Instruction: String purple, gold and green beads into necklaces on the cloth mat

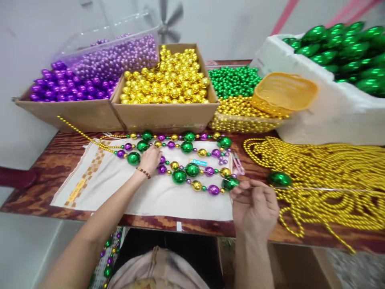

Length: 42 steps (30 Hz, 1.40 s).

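My left hand [152, 160], with a beaded bracelet at its wrist, rests on the white cloth [144, 196]. Its fingers are closed on a bead strand [170, 145] of green, purple and gold balls; the fingertips are partly hidden. At the cloth's right edge my right hand [255, 202] pinches a thin thread [224, 176] beside a large green bead [230, 183]. A thin straight line, thread or needle, continues rightward from this hand. Another large green bead [279, 179] lies just beyond its knuckles. Gold bead string [76, 130] trails off at the strands' left end.
Cardboard boxes hold purple balls [66, 86] and gold balls [165, 84]. Behind them leans a clear bin of small purple beads [120, 56]. A yellow basket [284, 94] sits on small gold beads. Right stand a foam box [325, 108] of green ornaments and piled gold bead strings [327, 180]. Scissors [237, 163] lie near the cloth.
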Each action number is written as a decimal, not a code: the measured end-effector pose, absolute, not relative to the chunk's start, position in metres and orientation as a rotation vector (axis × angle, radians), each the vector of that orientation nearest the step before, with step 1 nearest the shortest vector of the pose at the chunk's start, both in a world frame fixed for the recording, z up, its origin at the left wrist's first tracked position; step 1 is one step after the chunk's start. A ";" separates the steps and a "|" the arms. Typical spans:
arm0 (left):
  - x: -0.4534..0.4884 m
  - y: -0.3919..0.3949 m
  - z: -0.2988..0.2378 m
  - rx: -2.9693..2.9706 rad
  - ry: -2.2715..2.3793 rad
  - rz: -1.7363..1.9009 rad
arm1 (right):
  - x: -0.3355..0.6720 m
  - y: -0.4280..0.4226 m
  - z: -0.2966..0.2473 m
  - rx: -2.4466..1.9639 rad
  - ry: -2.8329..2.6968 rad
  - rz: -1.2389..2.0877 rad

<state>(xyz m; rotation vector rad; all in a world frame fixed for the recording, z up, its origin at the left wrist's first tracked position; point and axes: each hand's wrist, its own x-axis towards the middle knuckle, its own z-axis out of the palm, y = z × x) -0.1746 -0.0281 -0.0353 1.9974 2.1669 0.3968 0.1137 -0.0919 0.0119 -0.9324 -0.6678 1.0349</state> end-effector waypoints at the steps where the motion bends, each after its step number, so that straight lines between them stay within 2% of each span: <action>1: -0.177 -0.028 -0.034 2.015 2.157 0.374 | 0.115 -0.094 0.009 -0.937 -0.662 1.039; 7: -0.171 -0.022 0.001 2.210 2.030 0.274 | 0.108 -0.117 -0.029 -1.061 -0.778 1.180; 12: -0.073 0.011 0.031 2.450 1.627 0.339 | 0.092 -0.141 -0.059 -1.085 -0.845 1.255; 17: 0.029 0.070 0.012 2.434 1.725 0.260 | 0.088 -0.151 -0.071 -1.071 -0.892 1.325; 23: 0.055 0.089 -0.005 2.474 1.781 0.194 | 0.090 -0.148 -0.078 -1.032 -0.847 1.317; 26: 0.050 0.081 -0.002 2.649 1.598 0.246 | 0.091 -0.150 -0.079 -0.979 -0.877 1.268; 30: 0.044 0.055 -0.003 2.850 0.784 0.053 | 0.091 -0.154 -0.077 -0.954 -0.952 1.107; 32: 0.043 0.042 -0.005 2.862 0.561 -0.004 | 0.090 -0.157 -0.076 -0.942 -0.995 1.044; 37: 0.061 0.036 -0.003 2.797 0.669 0.127 | 0.089 -0.161 -0.074 -0.900 -1.089 0.926; 42: 0.130 0.055 -0.002 2.818 0.642 0.136 | 0.092 -0.162 -0.071 -0.946 -1.172 0.744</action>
